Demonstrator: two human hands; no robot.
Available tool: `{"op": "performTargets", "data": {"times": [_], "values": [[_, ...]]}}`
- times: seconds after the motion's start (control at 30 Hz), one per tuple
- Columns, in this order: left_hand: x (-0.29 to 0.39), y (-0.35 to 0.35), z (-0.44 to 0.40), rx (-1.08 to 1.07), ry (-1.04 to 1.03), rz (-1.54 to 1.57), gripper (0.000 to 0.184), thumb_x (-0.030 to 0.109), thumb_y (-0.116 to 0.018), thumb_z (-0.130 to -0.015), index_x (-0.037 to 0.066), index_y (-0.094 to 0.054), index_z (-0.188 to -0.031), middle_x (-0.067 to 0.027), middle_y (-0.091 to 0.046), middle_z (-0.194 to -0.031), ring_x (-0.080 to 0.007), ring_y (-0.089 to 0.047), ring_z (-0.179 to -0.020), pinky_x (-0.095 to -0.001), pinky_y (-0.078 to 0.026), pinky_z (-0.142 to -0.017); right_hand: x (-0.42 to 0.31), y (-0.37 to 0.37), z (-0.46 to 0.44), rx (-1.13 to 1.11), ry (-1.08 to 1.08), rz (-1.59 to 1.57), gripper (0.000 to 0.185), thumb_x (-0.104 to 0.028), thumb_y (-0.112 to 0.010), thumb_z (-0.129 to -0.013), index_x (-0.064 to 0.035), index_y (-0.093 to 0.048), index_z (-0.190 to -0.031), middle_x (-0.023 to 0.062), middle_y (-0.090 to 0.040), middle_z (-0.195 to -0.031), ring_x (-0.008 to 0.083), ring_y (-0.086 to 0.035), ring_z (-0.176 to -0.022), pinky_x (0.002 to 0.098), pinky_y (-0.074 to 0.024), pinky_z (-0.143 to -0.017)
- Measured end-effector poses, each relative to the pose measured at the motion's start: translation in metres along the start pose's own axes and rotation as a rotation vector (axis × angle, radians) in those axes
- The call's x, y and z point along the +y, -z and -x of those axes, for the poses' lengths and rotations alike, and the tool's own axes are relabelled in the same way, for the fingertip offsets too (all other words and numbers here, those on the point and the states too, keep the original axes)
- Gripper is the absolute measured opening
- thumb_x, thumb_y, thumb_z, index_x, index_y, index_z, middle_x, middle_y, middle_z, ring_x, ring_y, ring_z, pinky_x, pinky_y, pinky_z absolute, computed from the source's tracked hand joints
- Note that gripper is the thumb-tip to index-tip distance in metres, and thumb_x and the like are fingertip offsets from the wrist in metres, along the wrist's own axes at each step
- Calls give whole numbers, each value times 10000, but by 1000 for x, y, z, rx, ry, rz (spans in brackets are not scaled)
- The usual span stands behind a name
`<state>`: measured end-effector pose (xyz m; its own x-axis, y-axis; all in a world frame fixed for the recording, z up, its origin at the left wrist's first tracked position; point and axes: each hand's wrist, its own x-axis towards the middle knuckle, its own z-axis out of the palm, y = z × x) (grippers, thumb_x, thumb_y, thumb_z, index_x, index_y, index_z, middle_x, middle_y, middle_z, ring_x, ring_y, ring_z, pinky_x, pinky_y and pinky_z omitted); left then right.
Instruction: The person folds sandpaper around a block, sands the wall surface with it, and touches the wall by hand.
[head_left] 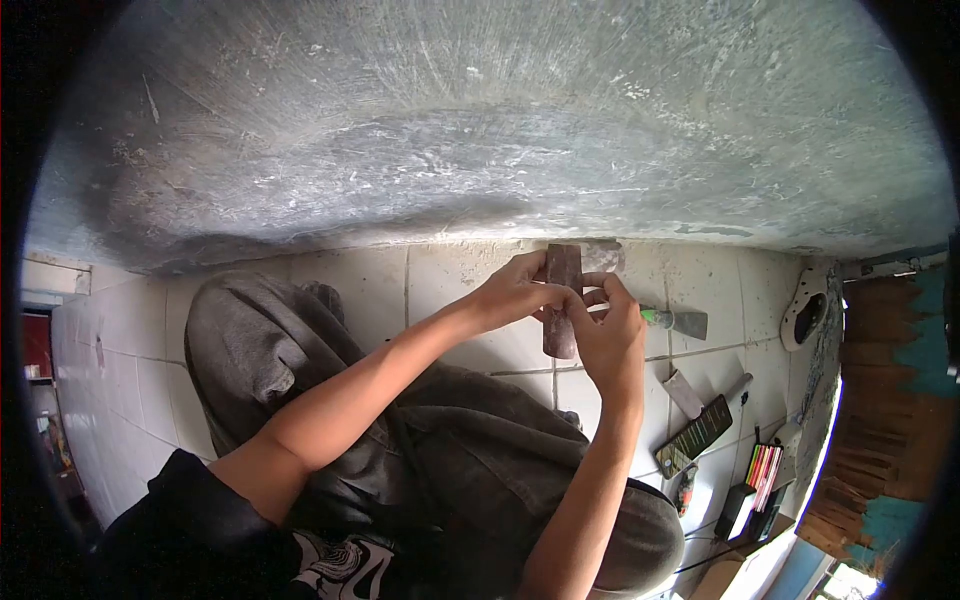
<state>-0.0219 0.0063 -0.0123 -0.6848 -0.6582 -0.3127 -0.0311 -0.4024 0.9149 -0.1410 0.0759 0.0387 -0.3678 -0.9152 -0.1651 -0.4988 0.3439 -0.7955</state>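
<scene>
Both hands [515,292] [615,325] gripping brown oblong block [560,338], I'm seeing scuffed grey wall [480,150] blocking twelve o'clock, green-handled metal scraper [688,324] at three

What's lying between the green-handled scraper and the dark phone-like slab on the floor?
A pale, flat strip lies between scraper and slab, with white tile showing beside it, in the head view.

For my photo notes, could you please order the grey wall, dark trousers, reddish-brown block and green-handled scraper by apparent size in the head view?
1. Grey wall
2. Dark trousers
3. Reddish-brown block
4. Green-handled scraper
The block, partly covered, is nearer the camera, which enlarges it.
</scene>
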Motion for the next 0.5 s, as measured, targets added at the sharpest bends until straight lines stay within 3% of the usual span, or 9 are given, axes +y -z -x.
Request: {"op": "performTargets", "data": {"times": [0.37,0.5], "values": [[-5,0,0,-2,-28,27,438,189,-605,-774,-18,-478,-1138,-110,-585,-1016,-176,-601,-900,-313,-534,-720,0,0,0,-14,-42,33,222,-151,-607,-791,10,-593,-943,175,-642,-777,288,-643,-718,359,-476,-643],[-4,7,-2,-30,71,42,430,220,-603,-787,-17,-490,-1127,-109,-590,-1002,-173,-608,-886,-333,-527,-758,2,-2,-1,17,-11,52,224,-148,-611,-781,-4,-596,-951,172,-639,-780,298,-635,-707,361,-473,-645]]}}
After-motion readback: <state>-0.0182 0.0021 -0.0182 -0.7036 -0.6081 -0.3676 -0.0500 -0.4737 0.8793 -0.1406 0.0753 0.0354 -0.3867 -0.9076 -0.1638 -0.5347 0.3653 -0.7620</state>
